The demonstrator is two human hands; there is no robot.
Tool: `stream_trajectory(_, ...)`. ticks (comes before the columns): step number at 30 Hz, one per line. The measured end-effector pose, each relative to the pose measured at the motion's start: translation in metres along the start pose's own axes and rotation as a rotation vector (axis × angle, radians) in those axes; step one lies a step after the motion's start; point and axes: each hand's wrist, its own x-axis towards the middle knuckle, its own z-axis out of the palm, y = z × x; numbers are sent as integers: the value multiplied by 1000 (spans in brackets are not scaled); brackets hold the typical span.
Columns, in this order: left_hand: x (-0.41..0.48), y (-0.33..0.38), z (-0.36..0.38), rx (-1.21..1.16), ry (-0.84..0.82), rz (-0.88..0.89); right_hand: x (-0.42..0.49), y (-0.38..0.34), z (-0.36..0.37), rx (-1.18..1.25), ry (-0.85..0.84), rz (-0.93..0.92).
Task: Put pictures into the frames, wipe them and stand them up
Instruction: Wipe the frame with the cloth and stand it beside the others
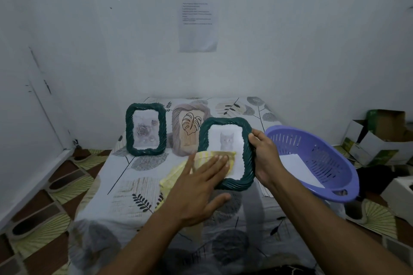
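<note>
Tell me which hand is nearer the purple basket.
Right. The right hand grips the right edge of the cat frame, just beside the purple basket; the left hand presses the yellow cloth onto that frame, farther away.

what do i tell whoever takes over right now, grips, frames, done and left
Left grip: flat, pressing the yellow cloth on the cat frame glass.
Right grip: holds that frame's right edge.
Done: rose frame and leaf frame stand at the back, pictures in.
To do: finish wiping the cat frame, stand it up.
White sheet lies in the purple basket.
</note>
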Motion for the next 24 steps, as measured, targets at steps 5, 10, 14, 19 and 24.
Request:
stream_trajectory(5, 29, -14, -20, 42, 10, -158, -11, 12, 7, 0, -54, 28)
stream_trajectory(10, 21, 4, -9, -11, -12, 41, -6, 7, 2, 24, -49, 45)
stream_trajectory(14, 21, -1, -6, 28, -8, -44, -11, 18, -2, 27, -61, 57)
stream_trajectory(19, 35, -12, -14, 26, -36, -61, -19, 33, 1, 47, -82, 90)
stream_trajectory(24, 15, -8, -5, -8, -11, 41, -11, 25, -7, 41, -40, 70)
